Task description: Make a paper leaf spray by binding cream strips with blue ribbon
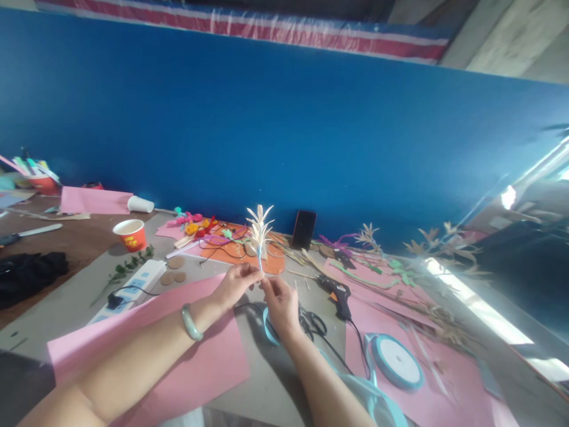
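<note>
Pale spiky-petalled flower [259, 232] stands upright, its bluish stem [260, 258] pinched by left hand [240, 281] and right hand [281, 300], which hide its lower end.

Open air is running up the blue partition [284, 130] above the left hand [242, 280] and right hand [282, 299]; the pale dried flower [259, 230] is poking into it. Ahead, slightly right, a smartphone [304, 230] is standing in the way. Left: flat pink sheet [213, 350] is leaving low passage; power strip [146, 276] and paper cup [133, 238] are blocking beyond. Right: scissors [317, 324] are crowding the wrist, glue gun [338, 295] is obstructing low reach, its cord trailing nearward toward the ribbon spool [399, 360].
</note>
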Demonstrator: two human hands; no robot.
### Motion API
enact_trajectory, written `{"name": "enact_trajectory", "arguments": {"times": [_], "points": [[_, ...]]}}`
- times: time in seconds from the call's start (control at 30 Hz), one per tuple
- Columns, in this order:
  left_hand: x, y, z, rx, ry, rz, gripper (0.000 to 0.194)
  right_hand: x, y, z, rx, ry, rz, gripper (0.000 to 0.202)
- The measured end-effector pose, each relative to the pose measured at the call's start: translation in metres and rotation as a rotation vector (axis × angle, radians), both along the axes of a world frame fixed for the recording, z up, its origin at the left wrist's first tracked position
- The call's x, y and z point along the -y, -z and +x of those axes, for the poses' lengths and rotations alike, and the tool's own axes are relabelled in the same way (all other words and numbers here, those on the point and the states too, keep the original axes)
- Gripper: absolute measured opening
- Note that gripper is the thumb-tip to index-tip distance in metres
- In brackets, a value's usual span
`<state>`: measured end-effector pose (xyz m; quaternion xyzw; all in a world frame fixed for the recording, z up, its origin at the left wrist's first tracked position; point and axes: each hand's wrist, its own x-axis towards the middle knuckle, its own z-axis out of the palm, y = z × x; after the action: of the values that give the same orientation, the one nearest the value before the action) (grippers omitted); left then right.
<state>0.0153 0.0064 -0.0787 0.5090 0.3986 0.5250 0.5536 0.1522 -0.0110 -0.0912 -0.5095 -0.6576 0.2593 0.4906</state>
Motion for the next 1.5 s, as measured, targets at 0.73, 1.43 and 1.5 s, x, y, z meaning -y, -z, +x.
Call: {"name": "enact_trajectory", "arguments": {"times": [0.73,1.43,1.5], "points": [[0.006,0.004,0.0,-0.253,0.066,0.105,0.026,-0.003,-0.017,0.012,-0.397,-0.036,-0.151,0.026],[0.0,0.007,0.0,0.166,0.296,-0.377,0.043,-0.006,-0.015,0.017,-0.445,-0.054,-0.172,0.031],[-0.003,0.009,-0.001,0.177,0.29,-0.417,0.047,-0.006,-0.015,0.016,-0.448,-0.051,-0.174,0.031]]}}
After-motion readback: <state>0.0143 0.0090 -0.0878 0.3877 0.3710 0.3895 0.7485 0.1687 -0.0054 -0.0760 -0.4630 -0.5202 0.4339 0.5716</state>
